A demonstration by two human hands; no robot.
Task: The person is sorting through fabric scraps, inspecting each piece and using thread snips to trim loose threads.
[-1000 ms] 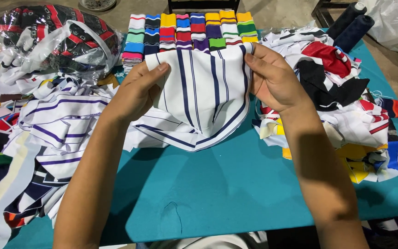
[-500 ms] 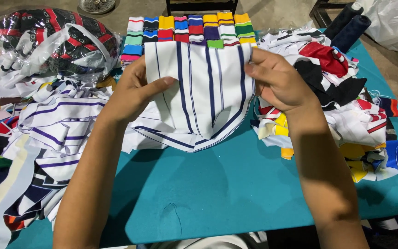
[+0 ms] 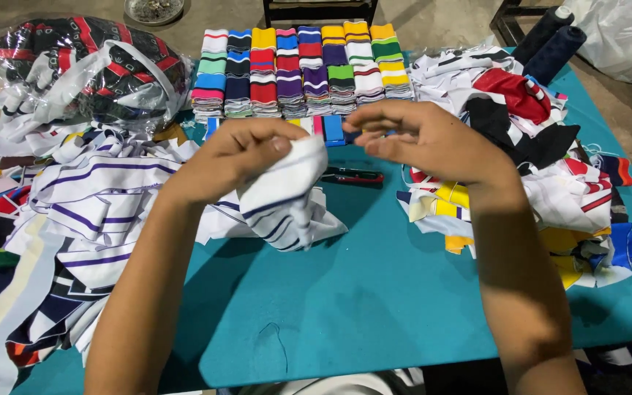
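Left hand (image 3: 239,150) fingers tight on striped cloth (image 3: 283,194) — right hand (image 3: 422,139) loose.

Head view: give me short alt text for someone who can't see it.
The left hand grips a bunched white cloth piece with navy stripes above a teal table, while the right hand hovers open beside it. Stacked colourful striped bands sit behind, fabric piles on both sides.

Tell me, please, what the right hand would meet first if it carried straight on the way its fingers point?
The right hand points leftward, so it would probably first meet the white navy-striped cloth bunched in the left hand, though depth is hard to judge.
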